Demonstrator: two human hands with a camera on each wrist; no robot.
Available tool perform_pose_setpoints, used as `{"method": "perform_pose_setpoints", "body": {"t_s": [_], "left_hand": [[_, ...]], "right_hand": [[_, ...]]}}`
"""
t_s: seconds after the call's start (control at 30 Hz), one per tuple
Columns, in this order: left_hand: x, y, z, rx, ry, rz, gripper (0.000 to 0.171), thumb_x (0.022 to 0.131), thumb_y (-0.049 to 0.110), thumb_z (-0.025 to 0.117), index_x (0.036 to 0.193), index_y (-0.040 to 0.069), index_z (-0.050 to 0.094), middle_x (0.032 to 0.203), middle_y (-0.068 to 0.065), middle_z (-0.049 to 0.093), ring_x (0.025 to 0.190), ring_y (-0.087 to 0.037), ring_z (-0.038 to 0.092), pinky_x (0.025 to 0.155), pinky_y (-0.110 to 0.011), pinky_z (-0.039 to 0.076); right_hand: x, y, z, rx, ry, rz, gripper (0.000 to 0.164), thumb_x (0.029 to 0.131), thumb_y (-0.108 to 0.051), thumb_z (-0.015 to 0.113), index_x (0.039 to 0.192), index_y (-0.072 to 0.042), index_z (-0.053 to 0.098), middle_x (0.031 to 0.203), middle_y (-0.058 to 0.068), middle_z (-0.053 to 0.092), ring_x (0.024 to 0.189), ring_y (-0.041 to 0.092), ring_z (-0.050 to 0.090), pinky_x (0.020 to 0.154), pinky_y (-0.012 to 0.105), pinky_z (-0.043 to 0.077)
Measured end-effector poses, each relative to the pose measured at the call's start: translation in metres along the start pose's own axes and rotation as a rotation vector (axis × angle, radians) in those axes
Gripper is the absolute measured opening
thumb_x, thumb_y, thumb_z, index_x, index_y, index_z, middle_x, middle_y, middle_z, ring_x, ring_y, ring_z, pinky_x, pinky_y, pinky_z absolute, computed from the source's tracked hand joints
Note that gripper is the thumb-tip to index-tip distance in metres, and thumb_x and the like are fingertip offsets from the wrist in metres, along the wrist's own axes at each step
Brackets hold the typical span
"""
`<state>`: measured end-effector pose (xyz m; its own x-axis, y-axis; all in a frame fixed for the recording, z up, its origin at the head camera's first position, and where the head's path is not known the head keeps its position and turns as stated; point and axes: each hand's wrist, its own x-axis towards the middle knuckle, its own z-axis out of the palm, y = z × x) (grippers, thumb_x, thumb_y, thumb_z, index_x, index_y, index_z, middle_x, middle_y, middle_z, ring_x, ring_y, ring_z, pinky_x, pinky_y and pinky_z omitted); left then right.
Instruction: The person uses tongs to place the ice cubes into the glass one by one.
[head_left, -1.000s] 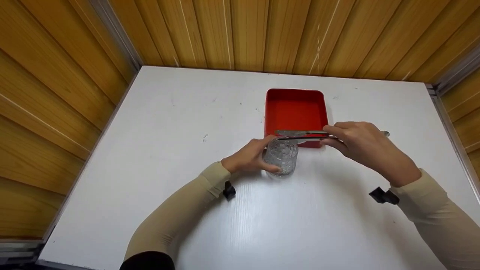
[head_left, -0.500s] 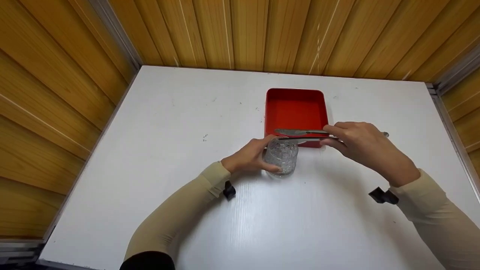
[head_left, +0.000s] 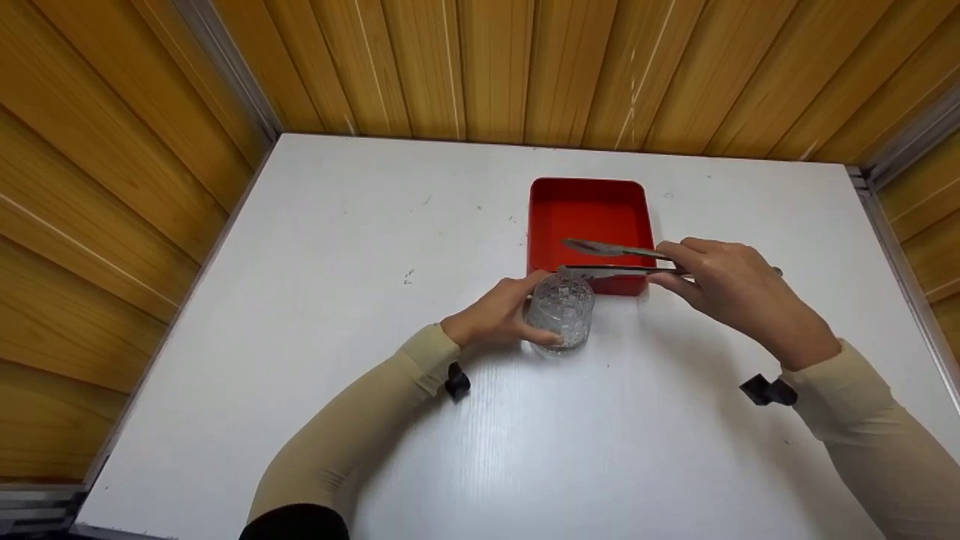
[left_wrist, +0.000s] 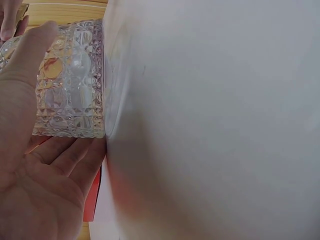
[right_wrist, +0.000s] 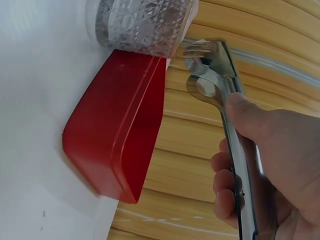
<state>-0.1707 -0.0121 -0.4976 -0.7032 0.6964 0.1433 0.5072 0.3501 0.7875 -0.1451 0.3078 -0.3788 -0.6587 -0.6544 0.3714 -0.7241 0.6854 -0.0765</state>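
A clear cut-glass tumbler [head_left: 568, 319] stands on the white table, with a diamond pattern in its wall [left_wrist: 77, 85]. My left hand [head_left: 495, 313] grips it from the left, thumb across the near side and fingers behind it. My right hand [head_left: 724, 285] holds metal serving tongs [head_left: 619, 271], thumb on one arm and fingers curled round the other. In the right wrist view the tongs end in a fork-like tip [right_wrist: 200, 49] and a rounded one, standing apart. In the head view one tip reaches the tumbler's far rim while the other lies over the red box [head_left: 585, 217].
The open red box sits just behind the tumbler, its wall [right_wrist: 102, 130] close to the glass. Wood-slat panels [head_left: 495, 71] border the white table [head_left: 360, 240] at the back and both sides.
The tongs' arms have spread apart, the far one moving away toward the box. They have shifted slightly back and right. My left hand and the tumbler stay in place.
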Motion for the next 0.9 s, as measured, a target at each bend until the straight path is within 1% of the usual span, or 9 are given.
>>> {"method": "perform_pose_setpoints", "body": {"t_s": [0.17,0.3,0.47,0.6,0.67,0.77,0.9], "left_hand": [[0.000,0.000,0.000,0.010,0.001,0.002,0.079,0.079,0.036,0.090,0.144,0.016,0.049,0.127,0.000,0.067,0.111,-0.010,0.061,0.097,-0.023,0.050],[0.000,-0.001,0.001,0.018,0.000,-0.003,0.078,0.079,0.036,0.090,0.143,0.016,0.050,0.125,0.000,0.067,0.110,-0.010,0.061,0.096,-0.023,0.050],[-0.001,0.001,0.000,-0.003,0.000,-0.017,0.077,0.079,0.035,0.090,0.143,0.017,0.050,0.124,0.001,0.067,0.110,-0.010,0.061,0.096,-0.023,0.051],[-0.001,0.002,0.000,-0.005,0.001,-0.023,0.078,0.079,0.036,0.090,0.143,0.017,0.050,0.125,0.001,0.067,0.111,-0.010,0.061,0.097,-0.024,0.050],[-0.001,0.001,0.000,-0.004,-0.001,-0.022,0.079,0.078,0.037,0.090,0.143,0.017,0.050,0.125,0.001,0.067,0.112,-0.010,0.061,0.098,-0.024,0.050],[-0.001,0.001,0.001,-0.007,-0.003,-0.020,0.079,0.079,0.036,0.090,0.143,0.017,0.050,0.126,0.001,0.067,0.112,-0.010,0.061,0.099,-0.024,0.050],[-0.001,0.001,0.000,-0.012,-0.005,-0.024,0.078,0.079,0.037,0.090,0.143,0.017,0.050,0.125,0.002,0.067,0.111,-0.010,0.061,0.097,-0.023,0.050]], "right_hand": [[-0.005,0.012,0.005,-0.031,0.035,0.056,0.036,0.080,-0.012,0.089,0.107,-0.005,0.067,0.080,0.007,0.069,0.059,0.017,0.061,0.050,0.035,0.052],[-0.010,0.024,0.010,-0.041,0.068,0.104,0.036,0.080,-0.012,0.089,0.109,-0.004,0.068,0.082,0.008,0.068,0.058,0.019,0.060,0.051,0.037,0.054],[-0.015,0.041,0.015,-0.027,0.100,0.174,0.037,0.083,-0.013,0.087,0.112,-0.001,0.068,0.083,0.013,0.069,0.060,0.025,0.063,0.054,0.044,0.056],[-0.019,0.054,0.017,-0.013,0.106,0.239,0.033,0.086,-0.014,0.085,0.110,0.000,0.067,0.082,0.015,0.069,0.063,0.028,0.064,0.055,0.046,0.056],[-0.022,0.061,0.019,-0.014,0.116,0.270,0.031,0.086,-0.014,0.084,0.108,0.000,0.067,0.080,0.015,0.070,0.062,0.028,0.063,0.055,0.046,0.054],[-0.028,0.072,0.021,-0.017,0.153,0.299,0.030,0.086,-0.014,0.084,0.106,0.003,0.068,0.079,0.017,0.069,0.061,0.028,0.061,0.053,0.044,0.052],[-0.034,0.086,0.025,-0.037,0.199,0.341,0.028,0.087,-0.014,0.083,0.101,0.006,0.069,0.073,0.015,0.064,0.058,0.025,0.054,0.050,0.036,0.046]]}}
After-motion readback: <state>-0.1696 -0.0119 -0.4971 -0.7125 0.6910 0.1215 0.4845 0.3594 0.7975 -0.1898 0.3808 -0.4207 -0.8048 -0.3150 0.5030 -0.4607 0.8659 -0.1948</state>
